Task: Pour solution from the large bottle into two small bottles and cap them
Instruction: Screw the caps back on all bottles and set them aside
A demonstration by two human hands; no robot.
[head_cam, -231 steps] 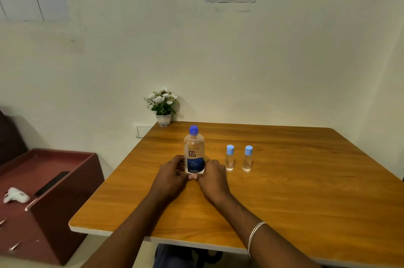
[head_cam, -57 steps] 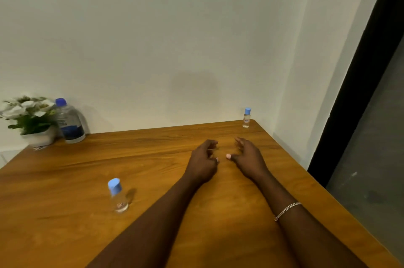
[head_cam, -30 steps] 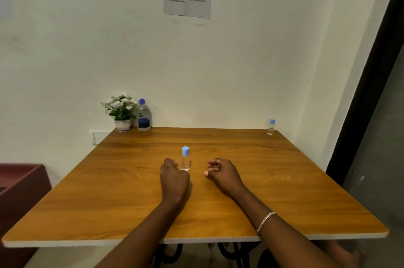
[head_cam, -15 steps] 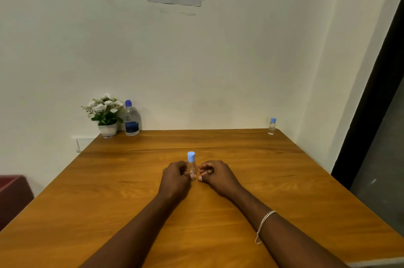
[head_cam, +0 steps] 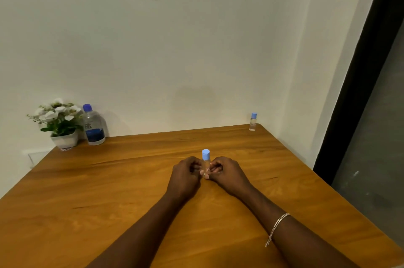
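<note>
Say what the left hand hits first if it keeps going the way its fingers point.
The left hand points right at the near small bottle, which its fingers look already to touch; right hand lies just beyond.

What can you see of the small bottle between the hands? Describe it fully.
The small bottle is clear, apparently plastic, with a light blue cap on and a small label on its front. It stands upright on the wooden table, near the middle. The left hand and right hand close around its lower body, fingertips touching it.
</note>
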